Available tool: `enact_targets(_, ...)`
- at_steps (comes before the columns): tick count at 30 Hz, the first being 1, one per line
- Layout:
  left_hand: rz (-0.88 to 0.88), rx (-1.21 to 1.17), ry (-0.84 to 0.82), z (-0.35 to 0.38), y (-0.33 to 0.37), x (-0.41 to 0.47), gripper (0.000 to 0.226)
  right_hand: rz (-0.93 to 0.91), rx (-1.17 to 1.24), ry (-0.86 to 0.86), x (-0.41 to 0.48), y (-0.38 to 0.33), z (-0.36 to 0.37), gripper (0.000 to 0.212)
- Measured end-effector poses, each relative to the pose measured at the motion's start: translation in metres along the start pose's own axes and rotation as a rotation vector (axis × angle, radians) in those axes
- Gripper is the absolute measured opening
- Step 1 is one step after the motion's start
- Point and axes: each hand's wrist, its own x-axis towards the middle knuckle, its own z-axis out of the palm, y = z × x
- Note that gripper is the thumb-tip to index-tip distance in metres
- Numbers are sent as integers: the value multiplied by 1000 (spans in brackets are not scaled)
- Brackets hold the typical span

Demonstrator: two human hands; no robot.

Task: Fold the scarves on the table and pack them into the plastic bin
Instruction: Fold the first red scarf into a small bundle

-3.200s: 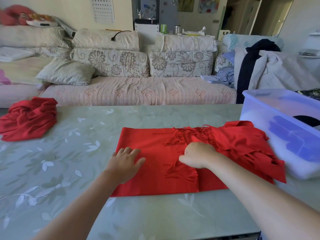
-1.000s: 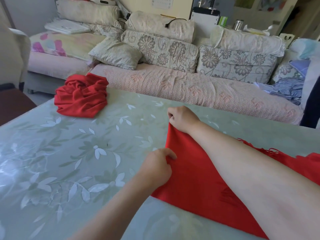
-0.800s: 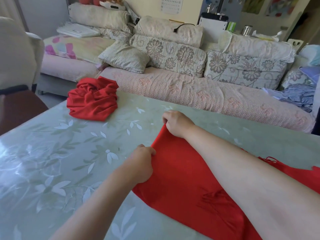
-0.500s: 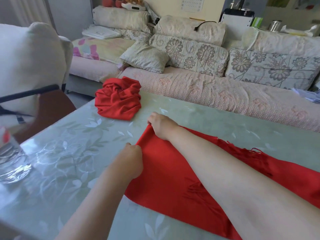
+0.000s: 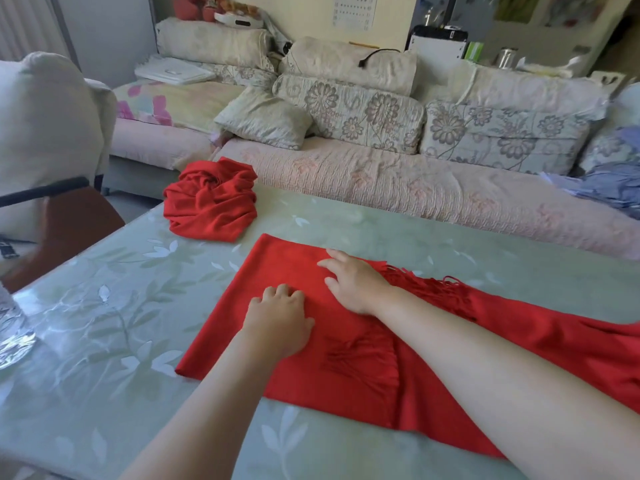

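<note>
Head view, and we have both palms down on the flat scarf (image 5: 277, 265). It lies on the tabletop (image 5: 104, 323) with its long axis running from the squared-off end on our left away to the right. The left grip (image 5: 280, 320) rests on that left end, fingers lying on the cloth and pinching nothing. The right grip (image 5: 353, 282) lies just beyond it toward the far edge, fingers straight, holding nothing either.

So the bulk of the cloth lies to the right of both grips, and the fringe (image 5: 433, 289) starts just right of the right grip. We judge the next fold runs along that long axis, and the left grip is nearer the near-left corner. The crumpled scarf (image 5: 211, 199) waits well apart at the tabletop's far left, on the left grip's side.

The plastic bin is out of shot, the flat scarf's right end is cut off, and our right forearm hides part of the cloth.
</note>
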Motion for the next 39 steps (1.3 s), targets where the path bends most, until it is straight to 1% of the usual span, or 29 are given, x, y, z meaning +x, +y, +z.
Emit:
enact_targets(2,-34,-20,50,-7,18,1,52,27,13,33,-31,18,-13,44)
enact_targets(3,-21,-34,80,-11,30,2,52,40,13,54,-46,26,-20,44)
enact_targets(7,133,-144,165,-20,88,6,47,109,21,112,-110,65,-49,47)
enact_targets(10,254,-190,196,-21,134,9,44,224,-2,125,-158,99,-71,51)
enact_targets(12,332,-200,209,-19,160,9,41,318,-22,91,-190,123,-82,61)
enact_targets(15,428,-182,151,-13,193,9,41,421,-88,-40,-236,153,-89,81)
enact_targets(17,470,-164,110,-7,211,9,42,455,-155,-99,-259,171,-90,84)
enact_targets(19,500,-133,78,0,226,8,47,469,-228,-77,-270,187,-93,76)
enact_targets(20,505,-108,53,5,232,8,50,470,-261,-50,-272,194,-95,69)
enact_targets(23,486,-14,-27,20,243,9,57,421,-315,-6,-268,210,-97,33)
enact_targets(24,474,36,-41,24,245,9,58,411,-299,7,-267,213,-97,24)
enact_targets(25,465,90,-36,28,247,9,59,407,-262,36,-267,217,-97,20)
enact_targets(27,448,132,-4,31,252,12,61,424,-244,125,-269,225,-100,22)
enact_targets(29,423,69,14,32,255,15,63,478,-343,237,-268,232,-109,25)
enact_targets(30,408,29,10,32,258,18,62,532,-368,300,-267,237,-115,25)
enact_targets(33,381,-30,-34,33,266,28,59,762,-313,451,-263,252,-130,20)
enact_targets(34,374,-53,-45,34,270,32,58,836,-299,468,-264,256,-133,20)
enact_targets(36,360,-73,-32,36,279,41,56,919,-323,430,-264,264,-135,23)
enact_targets(37,354,-48,11,36,284,45,52,921,-364,407,-265,266,-136,25)
enact_targets(38,350,-13,83,37,289,49,47,883,-405,399,-265,268,-134,28)
enact_targets(39,348,5,168,36,295,52,41,797,-425,395,-263,269,-131,32)
